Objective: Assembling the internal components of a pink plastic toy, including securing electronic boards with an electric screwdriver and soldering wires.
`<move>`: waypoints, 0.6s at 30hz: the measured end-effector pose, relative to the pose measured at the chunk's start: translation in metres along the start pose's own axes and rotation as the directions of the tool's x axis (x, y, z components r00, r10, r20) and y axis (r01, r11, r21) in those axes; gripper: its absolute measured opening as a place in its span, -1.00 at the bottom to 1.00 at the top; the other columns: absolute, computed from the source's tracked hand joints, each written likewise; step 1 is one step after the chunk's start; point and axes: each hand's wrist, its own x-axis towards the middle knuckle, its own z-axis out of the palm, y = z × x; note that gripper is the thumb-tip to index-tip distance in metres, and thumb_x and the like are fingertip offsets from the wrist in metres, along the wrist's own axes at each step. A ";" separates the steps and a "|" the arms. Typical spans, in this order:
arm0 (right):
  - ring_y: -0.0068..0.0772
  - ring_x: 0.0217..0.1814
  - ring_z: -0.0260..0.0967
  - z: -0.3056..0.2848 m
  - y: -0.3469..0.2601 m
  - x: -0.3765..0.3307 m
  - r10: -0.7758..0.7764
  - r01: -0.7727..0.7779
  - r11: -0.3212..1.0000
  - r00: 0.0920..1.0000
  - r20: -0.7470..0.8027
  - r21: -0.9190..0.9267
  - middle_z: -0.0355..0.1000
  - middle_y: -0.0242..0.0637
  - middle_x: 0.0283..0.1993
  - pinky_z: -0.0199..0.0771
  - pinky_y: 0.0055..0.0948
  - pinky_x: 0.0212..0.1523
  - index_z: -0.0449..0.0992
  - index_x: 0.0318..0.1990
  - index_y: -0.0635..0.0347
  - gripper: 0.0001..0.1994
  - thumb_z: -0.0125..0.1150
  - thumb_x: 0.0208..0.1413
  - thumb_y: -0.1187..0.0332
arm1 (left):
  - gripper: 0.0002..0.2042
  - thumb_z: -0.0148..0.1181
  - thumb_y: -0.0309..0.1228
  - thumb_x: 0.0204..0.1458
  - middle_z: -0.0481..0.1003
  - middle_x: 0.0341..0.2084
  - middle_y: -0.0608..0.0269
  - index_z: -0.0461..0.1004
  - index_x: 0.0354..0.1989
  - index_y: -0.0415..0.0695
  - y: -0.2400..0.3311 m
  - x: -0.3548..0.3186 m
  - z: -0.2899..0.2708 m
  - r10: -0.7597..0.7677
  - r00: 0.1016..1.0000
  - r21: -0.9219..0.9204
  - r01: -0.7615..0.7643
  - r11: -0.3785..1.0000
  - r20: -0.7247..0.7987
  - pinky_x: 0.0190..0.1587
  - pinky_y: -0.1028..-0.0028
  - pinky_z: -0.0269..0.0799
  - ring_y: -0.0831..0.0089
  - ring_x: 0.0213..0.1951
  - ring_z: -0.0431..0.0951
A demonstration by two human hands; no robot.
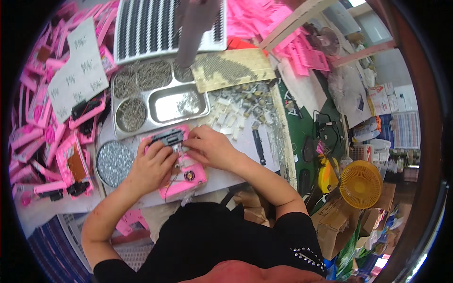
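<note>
A pink plastic housing [192, 181] lies on the white work surface close in front of me, with a black part [168, 137] set at its far end and a small round dark piece near its right side. My left hand [153, 166] grips the housing from the left, fingers curled over its edge by the black part. From the right, my right hand [211, 147] reaches over the housing with thumb and fingers pinched together at its middle. Whatever sits between those fingertips is too small to make out. Both hands cover part of the housing's inside.
Behind the housing stands a metal compartment tray [207, 111] of small screws. A round tin [114, 162] of tiny metal pieces sits left. Pink housings [35, 141] pile up far left. Small white and metal parts [231, 113] lie right of the tray, near a black screwdriver-like tool [258, 146].
</note>
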 end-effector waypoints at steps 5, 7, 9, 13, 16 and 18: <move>-0.17 -0.24 0.56 -0.071 0.082 0.045 0.207 -0.215 0.976 0.952 -0.225 -0.015 0.58 -0.18 -0.25 0.55 -0.24 -0.15 0.66 -0.09 0.19 -0.74 0.36 0.10 0.28 | -0.61 0.31 -0.24 -0.03 0.44 0.10 0.26 0.61 0.00 -0.08 -0.004 -0.005 -0.002 0.052 0.998 0.038 -0.053 0.998 0.020 0.33 -0.03 0.14 0.23 0.15 0.39; -0.13 -0.22 0.57 -0.110 0.144 0.077 0.245 -0.324 0.936 0.879 -0.410 -0.135 0.60 -0.15 -0.23 0.55 -0.20 -0.18 0.67 -0.09 0.20 -0.74 0.32 0.11 0.29 | -0.60 0.32 -0.22 -0.03 0.43 0.16 0.26 0.61 0.00 -0.08 -0.004 0.004 -0.007 0.120 0.992 0.060 -0.122 0.991 0.033 0.32 -0.03 0.14 0.23 0.16 0.38; 0.06 -0.08 0.53 -0.148 0.187 0.127 0.191 -0.352 0.883 0.874 -0.447 -0.311 0.60 -0.05 -0.21 0.54 -0.07 -0.02 0.65 -0.16 0.24 -0.79 0.20 0.07 0.40 | -0.58 0.32 -0.19 -0.03 0.40 0.26 0.27 0.62 0.01 -0.08 -0.008 0.006 -0.010 0.161 0.985 0.093 -0.167 0.982 0.060 0.30 -0.03 0.16 0.25 0.20 0.37; 0.08 0.05 0.47 -0.188 0.270 0.211 0.081 -0.509 0.662 0.778 -0.623 -0.550 0.50 0.00 0.03 0.56 0.04 0.07 0.58 0.03 0.19 -0.68 0.15 0.09 0.48 | -0.64 0.33 -0.13 0.03 0.43 0.23 0.35 0.64 -0.07 -0.06 -0.015 0.010 -0.011 0.235 0.971 0.125 -0.240 0.963 0.051 0.30 0.01 0.19 0.37 0.25 0.35; 0.08 0.13 0.46 -0.198 0.319 0.253 0.065 -0.533 0.677 0.730 -0.680 -0.507 0.47 0.02 0.10 0.57 0.06 0.10 0.56 0.08 0.17 -0.68 0.11 0.16 0.45 | -0.64 0.33 -0.12 0.04 0.44 0.24 0.35 0.65 -0.06 -0.06 -0.018 0.020 -0.020 0.237 0.964 0.102 -0.249 0.963 0.118 0.32 -0.01 0.18 0.37 0.29 0.35; 0.09 0.18 0.45 -0.198 0.349 0.273 0.246 -0.573 0.628 0.788 -0.564 -0.527 0.48 0.02 0.12 0.57 0.05 0.12 0.55 0.10 0.15 -0.68 0.08 0.21 0.41 | -0.61 0.31 -0.10 0.07 0.45 0.25 0.34 0.63 -0.02 -0.06 -0.020 0.020 -0.016 0.200 0.973 0.048 -0.206 0.977 0.117 0.34 -0.05 0.14 0.35 0.31 0.35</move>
